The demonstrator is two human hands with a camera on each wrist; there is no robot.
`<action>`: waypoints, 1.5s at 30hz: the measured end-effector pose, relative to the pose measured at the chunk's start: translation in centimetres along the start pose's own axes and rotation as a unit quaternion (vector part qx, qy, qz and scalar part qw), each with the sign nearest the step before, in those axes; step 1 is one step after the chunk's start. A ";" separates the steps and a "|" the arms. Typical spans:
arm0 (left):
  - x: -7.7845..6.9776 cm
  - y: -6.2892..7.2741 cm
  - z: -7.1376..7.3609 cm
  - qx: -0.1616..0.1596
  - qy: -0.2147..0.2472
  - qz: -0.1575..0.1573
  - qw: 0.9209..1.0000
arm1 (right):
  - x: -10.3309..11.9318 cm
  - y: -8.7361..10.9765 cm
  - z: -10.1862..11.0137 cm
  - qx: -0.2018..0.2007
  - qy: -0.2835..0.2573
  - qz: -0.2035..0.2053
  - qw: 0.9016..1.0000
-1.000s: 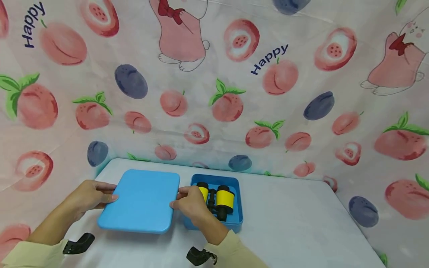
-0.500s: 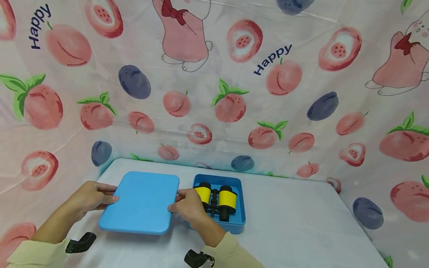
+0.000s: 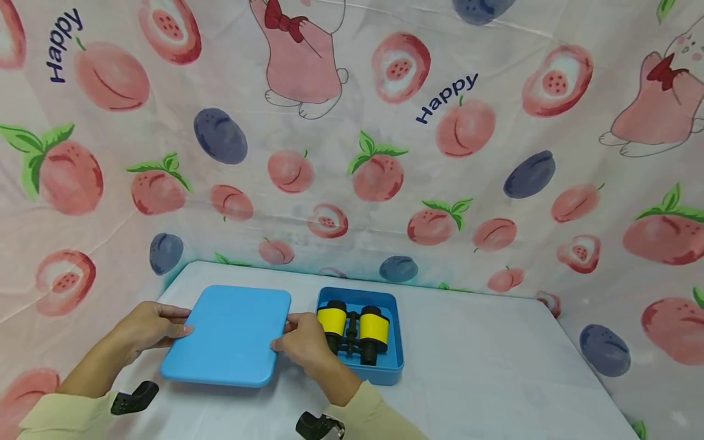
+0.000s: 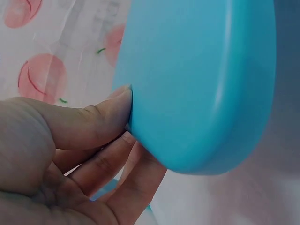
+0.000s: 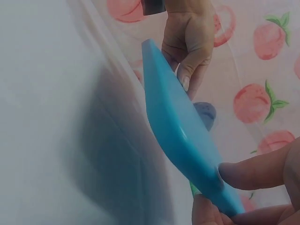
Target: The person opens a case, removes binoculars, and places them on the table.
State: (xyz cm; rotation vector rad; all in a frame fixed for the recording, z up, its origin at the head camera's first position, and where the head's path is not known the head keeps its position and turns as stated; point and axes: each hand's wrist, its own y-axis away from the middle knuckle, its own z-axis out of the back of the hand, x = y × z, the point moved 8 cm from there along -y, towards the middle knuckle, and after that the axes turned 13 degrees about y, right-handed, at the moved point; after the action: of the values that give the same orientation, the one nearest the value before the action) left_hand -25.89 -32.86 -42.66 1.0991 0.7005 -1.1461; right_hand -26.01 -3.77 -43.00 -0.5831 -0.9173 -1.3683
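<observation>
A light blue lid point(image 3: 228, 336), square with rounded corners, is held above the white table between both hands. My left hand point(image 3: 151, 329) pinches its left edge, thumb on top and fingers underneath, as the left wrist view shows on the lid point(image 4: 187, 84). On the opposite edge my right hand point(image 3: 305, 343) pinches it the same way. In the right wrist view the lid point(image 5: 176, 124) is seen edge-on, with its shadow on the table. Right of the lid stands a blue box point(image 3: 397, 342) without a cover. Yellow and black binoculars point(image 3: 374, 328) lie inside it, partly behind my right hand.
The white table point(image 3: 495, 360) runs on to the right of the box. Behind it hangs a curtain point(image 3: 352, 238) printed with peaches, plums and rabbits. Black camera mounts point(image 3: 134, 398) sit at both sleeve cuffs.
The lid and my right hand have shifted slightly left and down, uncovering more of the binoculars. Both hands keep their pinch on the lid. The head view has turned slightly.
</observation>
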 end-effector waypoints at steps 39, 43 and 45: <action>2.7 -1.6 0.3 0.002 -0.010 -0.008 1.000 | -0.5 -1.0 -3.8 -0.015 0.057 -0.041 0.997; 3.0 -1.8 0.4 0.001 -0.013 -0.011 1.000 | -0.4 -1.2 -4.0 -0.013 0.061 -0.043 0.997; 3.2 -2.0 0.5 -0.003 -0.013 -0.010 1.000 | -0.4 -1.3 -4.1 -0.011 0.061 -0.044 0.997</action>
State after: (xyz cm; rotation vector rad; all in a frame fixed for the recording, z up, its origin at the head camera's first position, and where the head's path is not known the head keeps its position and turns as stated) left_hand -26.83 -34.54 -45.94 1.0719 0.6965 -1.1725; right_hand -26.41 -7.09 -45.79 -0.4742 -0.8377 -1.4776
